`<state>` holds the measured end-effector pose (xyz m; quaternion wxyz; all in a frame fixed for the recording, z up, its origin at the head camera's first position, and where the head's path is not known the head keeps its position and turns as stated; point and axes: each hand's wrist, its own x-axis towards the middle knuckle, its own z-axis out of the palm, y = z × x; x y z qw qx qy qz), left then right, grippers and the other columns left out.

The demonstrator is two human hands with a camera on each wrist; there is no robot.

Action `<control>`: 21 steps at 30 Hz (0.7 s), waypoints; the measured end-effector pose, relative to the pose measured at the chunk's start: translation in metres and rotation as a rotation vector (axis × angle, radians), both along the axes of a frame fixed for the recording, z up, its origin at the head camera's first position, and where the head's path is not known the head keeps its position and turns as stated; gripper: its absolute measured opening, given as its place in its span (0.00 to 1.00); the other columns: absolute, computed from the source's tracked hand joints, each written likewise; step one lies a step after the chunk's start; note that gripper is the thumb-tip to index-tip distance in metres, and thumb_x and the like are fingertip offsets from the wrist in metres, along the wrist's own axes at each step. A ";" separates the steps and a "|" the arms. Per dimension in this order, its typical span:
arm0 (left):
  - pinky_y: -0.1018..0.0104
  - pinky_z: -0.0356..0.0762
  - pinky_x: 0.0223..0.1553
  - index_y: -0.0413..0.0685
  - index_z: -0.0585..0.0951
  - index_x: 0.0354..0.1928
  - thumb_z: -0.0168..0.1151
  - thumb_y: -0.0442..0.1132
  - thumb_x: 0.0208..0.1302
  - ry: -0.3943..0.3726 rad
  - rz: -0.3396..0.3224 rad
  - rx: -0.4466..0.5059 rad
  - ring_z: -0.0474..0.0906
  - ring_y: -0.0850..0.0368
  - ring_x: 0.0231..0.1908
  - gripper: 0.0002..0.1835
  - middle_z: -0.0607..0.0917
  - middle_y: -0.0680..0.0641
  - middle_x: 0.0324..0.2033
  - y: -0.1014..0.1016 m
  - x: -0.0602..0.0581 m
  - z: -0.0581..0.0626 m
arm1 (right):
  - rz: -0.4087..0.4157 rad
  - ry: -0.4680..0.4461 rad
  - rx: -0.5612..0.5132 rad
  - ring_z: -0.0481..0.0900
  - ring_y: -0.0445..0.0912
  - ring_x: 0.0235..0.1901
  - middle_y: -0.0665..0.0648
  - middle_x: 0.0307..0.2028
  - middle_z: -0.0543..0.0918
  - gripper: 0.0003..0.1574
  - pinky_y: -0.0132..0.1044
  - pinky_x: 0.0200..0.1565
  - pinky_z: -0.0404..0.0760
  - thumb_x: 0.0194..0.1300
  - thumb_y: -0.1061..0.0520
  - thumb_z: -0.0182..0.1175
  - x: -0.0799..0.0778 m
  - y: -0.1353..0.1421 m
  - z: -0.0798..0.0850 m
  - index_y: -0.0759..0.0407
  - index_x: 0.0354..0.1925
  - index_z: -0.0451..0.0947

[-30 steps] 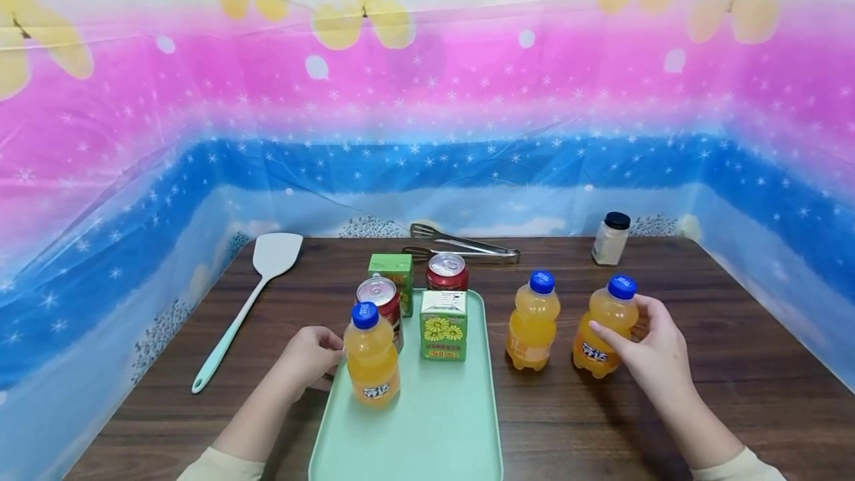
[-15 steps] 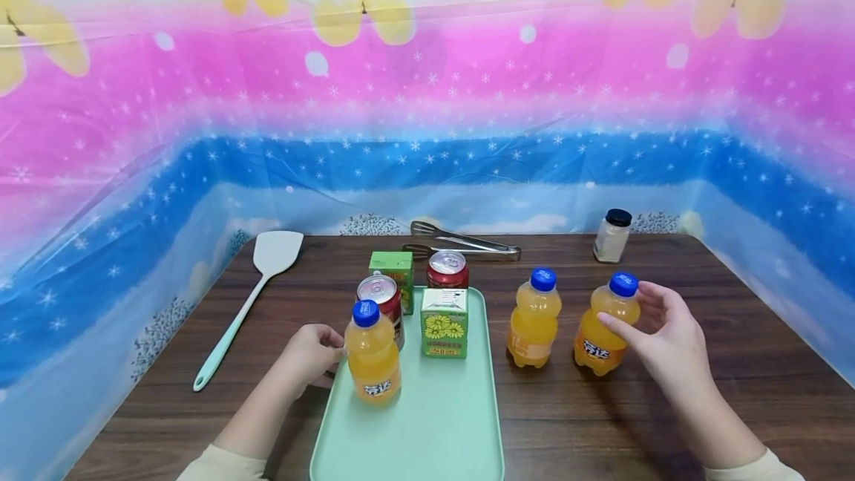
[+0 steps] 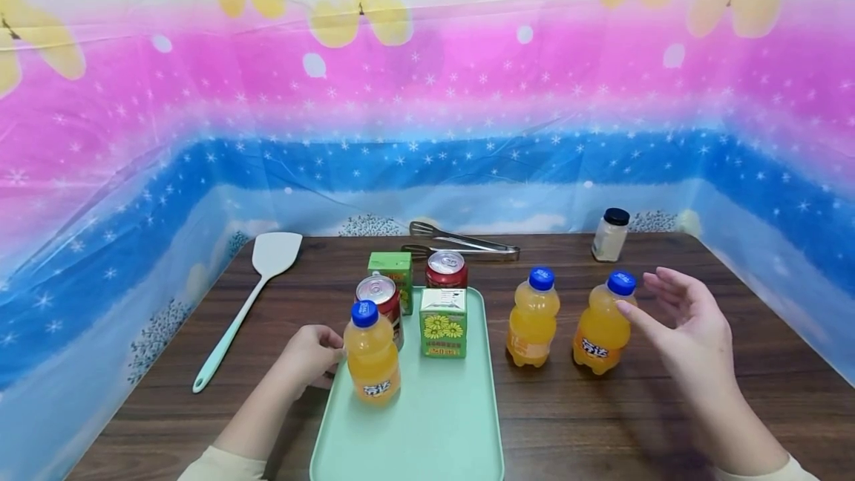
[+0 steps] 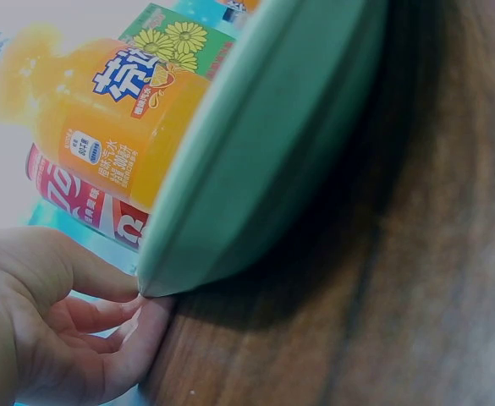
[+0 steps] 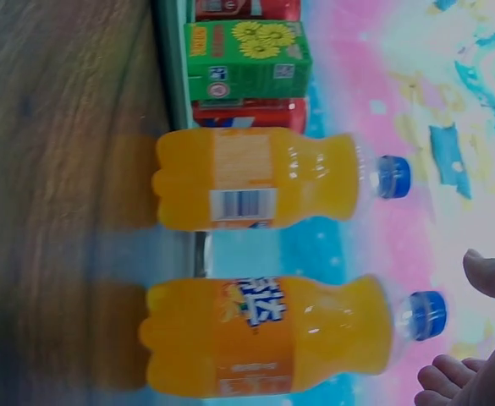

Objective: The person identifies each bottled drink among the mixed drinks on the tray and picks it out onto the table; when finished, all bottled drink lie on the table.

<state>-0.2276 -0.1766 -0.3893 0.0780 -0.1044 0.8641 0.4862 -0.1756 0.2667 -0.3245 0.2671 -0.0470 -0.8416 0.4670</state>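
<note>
My left hand [image 3: 310, 357] pinches the left rim of the light green tray [image 3: 441, 421] between thumb and fingers; the left wrist view shows the grip on the tray's edge [image 4: 230, 186]. On that tray stand an orange soda bottle [image 3: 372, 362], a green drink carton [image 3: 444, 325] with yellow flowers, another green carton [image 3: 392, 266] and two red cans, one near [image 3: 390, 306] and one far [image 3: 446, 273]. Right of the tray, two orange soda bottles stand upright, a left one [image 3: 532, 321] and a right one [image 3: 601, 329]. My right hand [image 3: 698, 340] is beside the right bottle, fingers spread and holding nothing.
A white spatula [image 3: 257, 295] with a mint handle lies at the left of the wooden table [image 3: 561, 429]. Metal tongs [image 3: 467, 243] lie behind the tray. A small jar [image 3: 611, 236] with a black lid stands at the back right. Printed cloth [image 3: 427, 162] hangs around the table.
My right hand has let go of the right bottle and drawn back to the right. That bottle stays standing. My left hand and the tray have not visibly moved.
</note>
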 end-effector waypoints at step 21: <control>0.57 0.83 0.28 0.35 0.77 0.38 0.59 0.30 0.61 0.015 -0.006 -0.013 0.78 0.50 0.29 0.05 0.78 0.41 0.33 -0.001 -0.001 -0.002 | 0.320 0.388 -0.034 0.74 0.47 0.54 0.63 0.52 0.76 0.46 0.27 0.55 0.70 0.40 0.84 0.65 0.033 -0.027 0.019 0.70 0.59 0.65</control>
